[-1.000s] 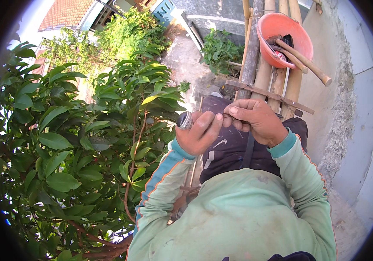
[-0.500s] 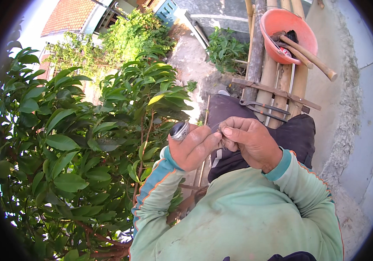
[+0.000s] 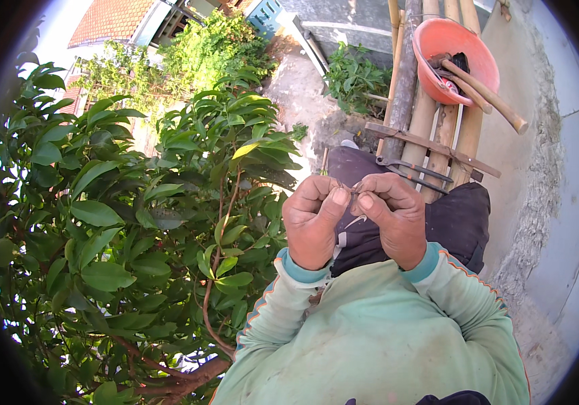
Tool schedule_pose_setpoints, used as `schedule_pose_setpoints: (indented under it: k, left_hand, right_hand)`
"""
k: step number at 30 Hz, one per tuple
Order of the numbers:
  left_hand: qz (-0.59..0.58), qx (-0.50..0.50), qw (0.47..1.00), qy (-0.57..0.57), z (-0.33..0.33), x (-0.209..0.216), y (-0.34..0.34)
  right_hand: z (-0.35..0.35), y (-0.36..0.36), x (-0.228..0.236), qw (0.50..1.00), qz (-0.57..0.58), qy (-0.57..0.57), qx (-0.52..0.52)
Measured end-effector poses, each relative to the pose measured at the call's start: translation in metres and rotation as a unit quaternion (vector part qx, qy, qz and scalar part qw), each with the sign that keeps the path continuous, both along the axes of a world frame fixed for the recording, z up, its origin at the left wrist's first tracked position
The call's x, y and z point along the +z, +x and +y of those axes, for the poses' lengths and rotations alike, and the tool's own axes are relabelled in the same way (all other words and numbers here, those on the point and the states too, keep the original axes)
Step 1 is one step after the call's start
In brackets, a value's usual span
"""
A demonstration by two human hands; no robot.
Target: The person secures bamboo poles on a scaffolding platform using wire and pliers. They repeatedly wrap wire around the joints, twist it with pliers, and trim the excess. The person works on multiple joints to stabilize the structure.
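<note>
My left hand [image 3: 311, 219] and my right hand [image 3: 395, 216] are raised over my lap, fingertips almost touching. Thumb and forefinger of each are closed in a pinch. Between them shows a thin, dark, wire-like piece [image 3: 355, 192], small and partly covered by the fingers. A pale, thin curved sliver [image 3: 355, 221] shows just below the fingertips; whether it is joined to the piece I cannot tell. Beyond my hands, a two-handled tool like pincers [image 3: 414, 173] lies by my knees on the bamboo poles [image 3: 426, 135].
An orange basin [image 3: 431, 40] stands on the poles, holding wooden-handled tools [image 3: 485, 98] whose handles jut over its rim. A wooden crosspiece [image 3: 431, 148] spans the poles. Dense leafy branches [image 3: 107, 250] crowd my left; a rough wall [image 3: 539, 169] runs along my right.
My left hand has turned so its thumb now faces up and its ring is out of sight. It has moved right and now mirrors the right hand's pinch.
</note>
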State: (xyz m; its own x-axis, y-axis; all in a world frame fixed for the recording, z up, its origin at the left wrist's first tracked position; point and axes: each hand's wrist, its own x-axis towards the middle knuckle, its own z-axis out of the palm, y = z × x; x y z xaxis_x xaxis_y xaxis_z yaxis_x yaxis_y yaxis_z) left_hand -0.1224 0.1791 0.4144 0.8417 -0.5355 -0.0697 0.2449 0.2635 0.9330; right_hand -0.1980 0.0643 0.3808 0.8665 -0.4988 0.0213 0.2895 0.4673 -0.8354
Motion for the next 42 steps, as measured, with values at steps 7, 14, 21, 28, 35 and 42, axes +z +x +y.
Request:
schedule_pose_setpoints:
  k: [7, 14, 21, 28, 35, 42]
  left_hand:
    - [0.017, -0.051, 0.995, 0.080, 0.014, -0.003, 0.014]
    - [-0.205, 0.014, 0.967, 0.148, 0.008, -0.023, 0.011]
    - [-0.218, 0.009, 0.963, 0.160, 0.015, -0.017, 0.013]
    - [-0.344, 0.134, 0.922, 0.116, -0.008, -0.031, 0.014]
    - [-0.035, -0.047, 0.998, -0.011, -0.004, -0.026, 0.046]
    - [-0.047, -0.262, 0.963, -0.032, -0.007, -0.005, 0.085]
  right_hand:
    - [-0.008, -0.002, -0.010, 0.966, -0.016, -0.254, -0.052]
    - [-0.007, 0.002, -0.006, 0.991, 0.033, -0.127, -0.009]
    - [-0.014, -0.001, 0.006, 0.991, 0.099, 0.058, 0.072]
    - [-0.006, 0.013, 0.020, 0.996, 0.083, 0.034, 0.026]
    - [-0.042, 0.029, 0.021, 0.990, 0.052, -0.036, 0.122]
    - [-0.081, 0.044, 0.051, 0.934, -0.018, -0.321, 0.156]
